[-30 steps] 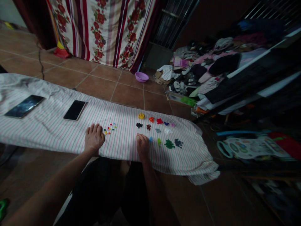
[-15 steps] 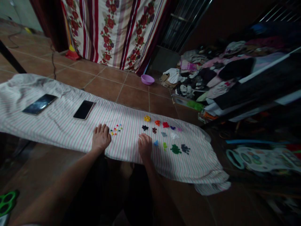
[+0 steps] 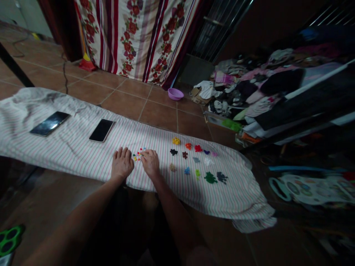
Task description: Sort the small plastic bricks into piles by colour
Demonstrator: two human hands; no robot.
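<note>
My left hand lies flat on the striped cloth, fingers stretched out, just left of a small loose group of mixed-colour pieces. Over the right side of that group is my right hand, its fingertips drawn together at the pieces; whatever is between them is too small to make out. To the right, little piles lie grouped by colour: yellow, orange, red, black, brown, beige, blue, lime, dark green and dark grey, among others.
Two phones, one dark and one with a pale edge, lie on the cloth's left part. A purple bowl sits on the tiled floor beyond. Heaped clothes fill the right side. A floral curtain hangs behind.
My right hand has moved left from beside the sorted piles to the mixed pieces, uncovering the beige pile. My left hand stays flat in its place.
</note>
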